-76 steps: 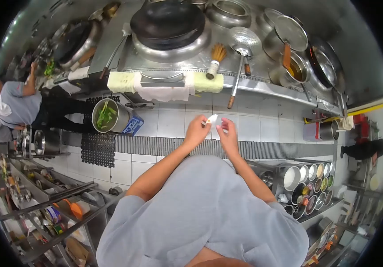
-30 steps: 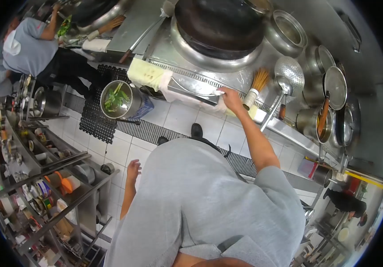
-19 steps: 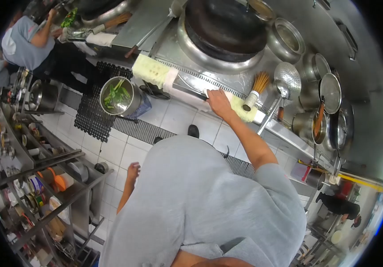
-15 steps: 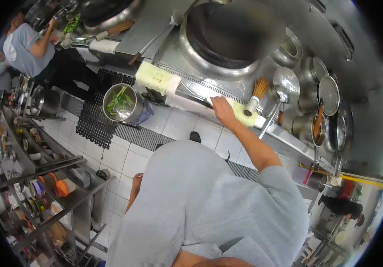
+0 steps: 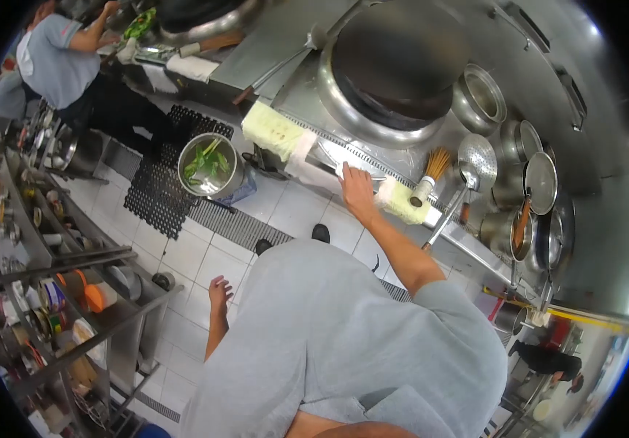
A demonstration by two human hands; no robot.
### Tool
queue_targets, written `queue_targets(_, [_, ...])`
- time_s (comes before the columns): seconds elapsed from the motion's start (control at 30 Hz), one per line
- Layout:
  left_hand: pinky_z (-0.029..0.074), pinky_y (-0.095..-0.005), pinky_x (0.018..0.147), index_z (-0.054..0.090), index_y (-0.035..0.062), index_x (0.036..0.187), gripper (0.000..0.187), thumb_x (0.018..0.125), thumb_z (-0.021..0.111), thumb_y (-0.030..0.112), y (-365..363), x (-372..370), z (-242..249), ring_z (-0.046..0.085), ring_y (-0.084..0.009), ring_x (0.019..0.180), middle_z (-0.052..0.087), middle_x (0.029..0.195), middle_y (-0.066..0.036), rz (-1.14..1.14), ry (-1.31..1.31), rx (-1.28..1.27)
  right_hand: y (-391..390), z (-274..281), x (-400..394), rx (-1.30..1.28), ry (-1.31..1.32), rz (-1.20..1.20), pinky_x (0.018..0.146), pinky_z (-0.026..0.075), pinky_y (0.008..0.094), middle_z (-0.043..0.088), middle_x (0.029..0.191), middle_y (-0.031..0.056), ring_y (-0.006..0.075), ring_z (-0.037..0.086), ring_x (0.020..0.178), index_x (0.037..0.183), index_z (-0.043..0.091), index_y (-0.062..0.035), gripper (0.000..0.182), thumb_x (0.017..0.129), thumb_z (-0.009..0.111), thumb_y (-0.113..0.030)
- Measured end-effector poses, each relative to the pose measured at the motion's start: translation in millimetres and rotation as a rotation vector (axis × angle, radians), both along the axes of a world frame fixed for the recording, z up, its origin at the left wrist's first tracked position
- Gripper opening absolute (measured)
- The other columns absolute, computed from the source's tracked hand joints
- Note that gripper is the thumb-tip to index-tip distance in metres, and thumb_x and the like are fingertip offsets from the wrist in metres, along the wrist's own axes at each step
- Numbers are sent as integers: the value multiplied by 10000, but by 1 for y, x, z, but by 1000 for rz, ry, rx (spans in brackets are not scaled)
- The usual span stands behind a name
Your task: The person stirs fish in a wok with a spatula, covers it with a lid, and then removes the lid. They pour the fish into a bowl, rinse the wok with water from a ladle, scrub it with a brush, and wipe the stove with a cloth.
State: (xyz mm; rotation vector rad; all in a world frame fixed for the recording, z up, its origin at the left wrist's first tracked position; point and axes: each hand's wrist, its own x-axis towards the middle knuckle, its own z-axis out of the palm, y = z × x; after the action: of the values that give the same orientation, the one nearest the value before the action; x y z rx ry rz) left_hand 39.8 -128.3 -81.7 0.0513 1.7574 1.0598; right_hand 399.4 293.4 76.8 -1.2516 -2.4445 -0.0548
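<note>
My right hand is closed at the front edge of the stove counter, on what looks like a white cloth beside a thin metal handle. Yellow-green cloths and a pinkish cloth lie along that edge. My left hand hangs at my side above the floor, fingers apart and holding nothing. Behind the counter edge sits a large dark wok on a round metal ring, its upper part blurred. Close to my right hand lie a bamboo brush and a perforated ladle.
A metal pot with green leaves stands left of the counter. Metal pots and strainers are at the right. Shelves line the left. A co-worker stands upper left; another person is lower right.
My left hand has come further into view with its fingers spread. My right hand stays at the counter edge, a little lower and left in view. The camera view has shifted slightly.
</note>
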Motion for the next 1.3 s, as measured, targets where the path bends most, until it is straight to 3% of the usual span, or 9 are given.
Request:
queue_targets(0.13, [506, -338, 605, 543, 107, 1234, 340, 898, 560, 155, 5, 2, 22, 610, -178, 760, 622, 964, -58, -238, 56, -105, 34, 3, -48, -459, -94, -140, 826, 437, 473, 610, 967, 143, 333, 568, 960, 1082, 539, -18, 291, 933, 586, -263])
queue_targets(0.23, [489, -318, 580, 555, 106, 1217, 331, 891, 583, 160, 9, 7, 34, 612, -160, 708, 630, 890, -30, -382, 106, -225, 40, 12, -54, -486, -157, -144, 798, 444, 489, 633, 933, 139, 340, 582, 933, 1103, 542, -17, 302, 940, 578, -270])
queue_targets(0.37, [485, -307, 572, 572, 91, 1198, 311, 890, 579, 138, 2, 5, 22, 620, -155, 724, 645, 890, -46, -219, 111, -154, 5, 5, -62, -31, 15, -203, 747, 479, 505, 681, 857, 149, 355, 631, 881, 1100, 555, -14, 284, 939, 583, -246])
queue_targets(0.5, [491, -297, 582, 568, 67, 1204, 330, 879, 584, 116, -14, -6, -3, 620, -165, 730, 652, 906, -63, -196, 32, -61, 55, -8, -78, -467, -104, -174, 770, 486, 543, 680, 920, 190, 371, 647, 926, 1248, 499, -2, 403, 956, 566, -272])
queue_targets(0.73, [508, -316, 620, 550, 92, 1241, 380, 867, 590, 150, 19, -15, 32, 621, -172, 777, 630, 948, -59, -136, 125, -66, 26, 8, -94, -303, -56, -287, 802, 493, 546, 638, 1058, 203, 372, 610, 1009, 1441, 361, -2, 579, 969, 544, -283])
queue_targets(0.9, [514, -319, 594, 574, 90, 1226, 373, 859, 584, 149, 52, -26, 23, 627, -167, 771, 622, 950, -64, -322, 161, -18, 70, -7, -117, -415, -84, -238, 867, 487, 538, 638, 1081, 222, 388, 593, 1073, 1196, 556, -18, 343, 998, 481, -287])
queue_targets(1.13, [521, -295, 582, 607, 89, 1215, 343, 883, 591, 170, 99, -25, 46, 634, -150, 785, 626, 925, -55, -352, 197, 60, 144, -76, -78, -779, 346, -75, 956, 446, 487, 620, 1197, 266, 437, 574, 1111, 1077, 670, 0, 430, 999, 461, -369])
queue_targets(1.2, [521, -290, 580, 614, 91, 1213, 336, 890, 600, 178, 107, -27, 45, 635, -147, 785, 626, 919, -49, -396, 192, 85, 125, -37, -79, -1181, 672, -92, 975, 445, 473, 616, 1195, 281, 443, 562, 1133, 1132, 649, 10, 449, 995, 480, -382])
queue_targets(1.3, [519, -274, 577, 629, 103, 1199, 316, 895, 620, 188, 119, -17, 58, 640, -146, 780, 637, 925, -48, -442, 244, 87, 119, -50, -83, -577, 314, -12, 935, 475, 477, 638, 1154, 269, 433, 590, 1103, 1094, 637, 22, 406, 978, 515, -347])
